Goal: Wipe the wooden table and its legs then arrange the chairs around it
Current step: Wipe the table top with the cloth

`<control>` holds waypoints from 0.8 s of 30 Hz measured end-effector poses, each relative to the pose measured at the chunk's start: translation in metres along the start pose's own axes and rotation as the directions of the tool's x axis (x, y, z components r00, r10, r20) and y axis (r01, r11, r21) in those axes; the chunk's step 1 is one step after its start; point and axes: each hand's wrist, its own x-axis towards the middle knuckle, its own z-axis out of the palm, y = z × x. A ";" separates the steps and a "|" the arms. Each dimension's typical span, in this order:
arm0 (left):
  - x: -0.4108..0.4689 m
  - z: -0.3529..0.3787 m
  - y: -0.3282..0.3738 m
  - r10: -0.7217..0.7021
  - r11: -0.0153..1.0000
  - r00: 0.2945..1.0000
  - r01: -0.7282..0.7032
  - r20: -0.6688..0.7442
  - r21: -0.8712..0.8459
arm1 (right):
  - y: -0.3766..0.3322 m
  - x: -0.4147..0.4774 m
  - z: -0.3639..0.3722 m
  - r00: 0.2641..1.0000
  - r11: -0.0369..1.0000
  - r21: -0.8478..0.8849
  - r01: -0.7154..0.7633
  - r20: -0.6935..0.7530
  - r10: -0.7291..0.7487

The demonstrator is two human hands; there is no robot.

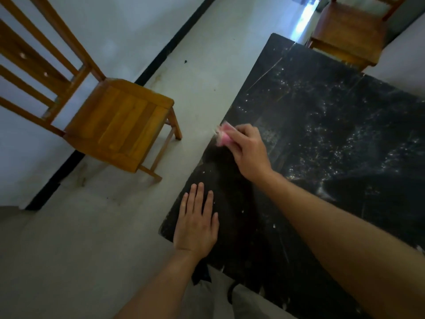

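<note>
A dark table [333, 134] with scratches and pale specks fills the right side of the head view. My right hand [249, 150] grips a pink cloth [223, 134] and holds it on the tabletop at the table's left edge. My left hand [197, 221] lies flat on the tabletop near the front left corner, its fingers straight and spread. A wooden chair [119, 125] stands on the floor to the left of the table, apart from it. A second wooden chair [349, 31] stands past the table's far corner.
The floor [69, 249] is pale grey concrete. A black strip [165, 51] runs along the foot of the wall behind the left chair. Bright light falls through an opening [305, 17] at the far end. My legs show below the table's front edge.
</note>
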 end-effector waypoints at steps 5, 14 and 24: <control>0.002 -0.004 0.005 -0.025 1.000 1.000 0.025 0.006 -0.003 | 0.020 -0.092 -0.016 0.990 0.994 -0.102 0.028 0.143 -0.013; 0.002 0.000 0.000 -0.061 0.998 0.998 0.061 -0.018 0.014 | -0.003 0.101 0.019 0.970 0.990 -0.115 -0.084 0.218 0.108; 0.028 -0.019 0.036 -0.146 0.989 0.987 0.147 -0.061 0.019 | 0.134 -0.151 -0.141 0.805 0.827 -0.001 -0.562 -0.230 0.547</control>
